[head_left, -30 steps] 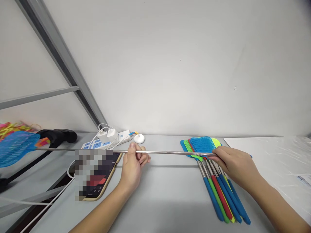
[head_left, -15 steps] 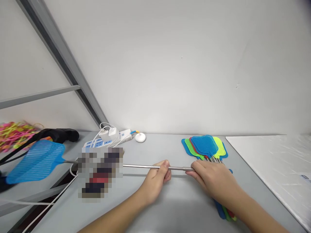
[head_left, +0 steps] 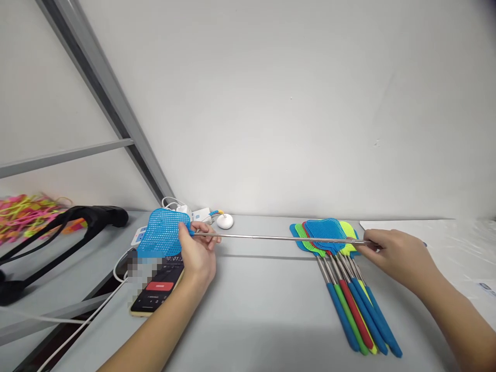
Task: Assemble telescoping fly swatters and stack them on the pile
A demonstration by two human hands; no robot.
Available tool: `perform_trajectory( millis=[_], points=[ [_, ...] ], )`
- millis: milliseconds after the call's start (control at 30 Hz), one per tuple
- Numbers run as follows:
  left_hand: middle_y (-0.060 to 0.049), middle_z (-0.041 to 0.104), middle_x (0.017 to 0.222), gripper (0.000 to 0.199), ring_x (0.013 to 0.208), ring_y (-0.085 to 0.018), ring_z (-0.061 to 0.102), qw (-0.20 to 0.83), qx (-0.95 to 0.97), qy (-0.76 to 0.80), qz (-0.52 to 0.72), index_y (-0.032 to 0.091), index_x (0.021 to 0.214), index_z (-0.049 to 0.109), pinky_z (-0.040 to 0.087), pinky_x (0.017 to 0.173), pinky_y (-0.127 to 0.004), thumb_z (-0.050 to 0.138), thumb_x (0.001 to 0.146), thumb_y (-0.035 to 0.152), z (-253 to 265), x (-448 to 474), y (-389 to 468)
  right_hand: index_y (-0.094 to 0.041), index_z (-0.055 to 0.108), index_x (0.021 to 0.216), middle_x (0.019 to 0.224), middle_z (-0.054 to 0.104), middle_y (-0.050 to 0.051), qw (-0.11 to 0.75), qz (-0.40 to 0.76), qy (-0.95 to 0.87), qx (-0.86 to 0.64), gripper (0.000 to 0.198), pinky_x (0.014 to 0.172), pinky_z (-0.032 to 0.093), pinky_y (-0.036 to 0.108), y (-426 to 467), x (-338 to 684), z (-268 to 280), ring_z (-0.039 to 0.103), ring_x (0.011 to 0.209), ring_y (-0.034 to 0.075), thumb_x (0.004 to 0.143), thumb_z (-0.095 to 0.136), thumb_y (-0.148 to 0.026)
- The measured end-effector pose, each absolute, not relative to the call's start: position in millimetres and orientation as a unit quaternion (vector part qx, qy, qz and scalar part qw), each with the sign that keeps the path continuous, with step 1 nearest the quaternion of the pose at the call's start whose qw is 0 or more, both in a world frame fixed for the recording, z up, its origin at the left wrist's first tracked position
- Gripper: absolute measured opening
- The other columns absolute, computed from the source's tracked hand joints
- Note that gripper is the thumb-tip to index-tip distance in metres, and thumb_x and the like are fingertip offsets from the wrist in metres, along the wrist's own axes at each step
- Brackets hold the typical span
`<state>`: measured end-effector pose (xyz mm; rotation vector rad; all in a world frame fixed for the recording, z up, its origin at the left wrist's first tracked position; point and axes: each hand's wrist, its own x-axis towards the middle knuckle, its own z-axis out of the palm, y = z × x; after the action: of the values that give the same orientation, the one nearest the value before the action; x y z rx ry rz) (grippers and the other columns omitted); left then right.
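Observation:
A blue fly swatter point(head_left: 160, 232) with a long metal telescopic rod is held level across the view, its mesh head at the left. My left hand point(head_left: 199, 253) is closed around the base of the head, where the rod begins. At the rod's other end my right hand point(head_left: 397, 256) is wrapped round it, hiding most of the handle. Below the rod, to the right, a pile of fly swatters point(head_left: 351, 310) in blue, green, red and yellow lies on the grey table point(head_left: 251, 320), heads toward the wall and handles toward me.
Under the swatter head at left lies a phone point(head_left: 160, 287), beside a power strip point(head_left: 139, 236) with white cables. A round white object point(head_left: 225, 221) sits by the wall. White sheeting point(head_left: 465, 279) covers the right side. A black strap-like frame point(head_left: 96, 222) and colourful pieces point(head_left: 31, 217) are far left.
My hands have moved apart: the left slid along the rod to the swatter's head, the right went right and up. The head came rightward and more rod is exposed. The pile's handles are now uncovered.

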<state>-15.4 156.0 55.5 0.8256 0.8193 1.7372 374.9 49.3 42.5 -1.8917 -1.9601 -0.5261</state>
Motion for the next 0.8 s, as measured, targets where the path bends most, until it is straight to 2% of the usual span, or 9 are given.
perform_trajectory(
  millis=[133, 300, 433, 533, 667, 800],
  points=[
    [0.005, 0.044, 0.055, 0.044, 0.04, -0.008, 0.035, 0.487, 0.312, 0.343, 0.74, 0.02, 0.075, 0.049, 0.036, 0.045, -0.021, 0.028, 0.096, 0.052, 55.5, -21.2, 158.9, -0.022, 0.046, 0.056, 0.049, 0.052, -0.002, 0.169, -0.191, -0.692, -0.675, 0.039, 0.046, 0.02, 0.024, 49.0, 373.6, 41.3, 0.047, 0.047, 0.014, 0.083, 0.053, -0.049],
    [0.004, 0.047, 0.061, 0.04, 0.046, -0.007, 0.042, 0.447, 0.297, 0.352, 0.767, 0.018, 0.071, 0.052, 0.037, 0.046, -0.019, 0.032, 0.096, 0.044, 50.4, -14.7, 155.0, -0.022, 0.05, 0.059, 0.047, 0.053, -0.002, 0.146, -0.228, -0.701, -0.66, 0.042, 0.046, 0.017, 0.024, 48.0, 350.5, 39.0, 0.045, 0.043, 0.013, 0.09, 0.045, -0.049],
    [0.001, 0.054, 0.069, 0.038, 0.051, -0.01, 0.048, 0.496, 0.336, 0.352, 0.719, 0.018, 0.076, 0.056, 0.037, 0.044, -0.021, 0.041, 0.094, 0.048, 33.6, 18.4, 125.2, -0.022, 0.049, 0.061, 0.046, 0.053, -0.002, 0.146, -0.26, -0.718, -0.629, 0.045, 0.048, 0.013, 0.027, 37.1, 290.9, 41.3, 0.047, 0.041, 0.014, 0.097, 0.039, -0.046],
    [-0.001, 0.055, 0.071, 0.046, 0.058, -0.013, 0.05, 0.528, 0.377, 0.34, 0.681, 0.018, 0.072, 0.059, 0.042, 0.054, -0.025, 0.038, 0.096, 0.052, 19.3, 44.9, 91.4, -0.022, 0.049, 0.064, 0.051, 0.058, -0.001, 0.17, -0.247, -0.748, -0.592, 0.044, 0.047, 0.011, 0.03, 24.8, 238.7, 40.0, 0.05, 0.04, 0.014, 0.101, 0.032, -0.038],
    [-0.002, 0.054, 0.081, 0.05, 0.074, -0.016, 0.051, 0.544, 0.513, 0.278, 0.603, 0.02, 0.078, 0.059, 0.042, 0.073, -0.029, 0.024, 0.101, 0.048, 8.4, 62.2, 54.5, -0.022, 0.049, 0.067, 0.048, 0.055, -0.001, 0.229, -0.228, -0.778, -0.539, 0.043, 0.045, 0.015, 0.032, 11.8, 193.0, 33.3, 0.052, 0.037, 0.014, 0.103, 0.024, -0.026],
    [-0.004, 0.055, 0.091, 0.05, 0.088, -0.018, 0.051, 0.517, 0.594, 0.272, 0.553, 0.022, 0.087, 0.063, 0.039, 0.084, -0.032, 0.021, 0.102, 0.043, 9.6, 59.4, 51.2, -0.023, 0.05, 0.072, 0.049, 0.055, -0.003, 0.266, -0.186, -0.773, -0.545, 0.042, 0.042, 0.02, 0.031, 7.4, 182.6, 31.2, 0.052, 0.035, 0.014, 0.104, 0.025, -0.032]
  ],
)
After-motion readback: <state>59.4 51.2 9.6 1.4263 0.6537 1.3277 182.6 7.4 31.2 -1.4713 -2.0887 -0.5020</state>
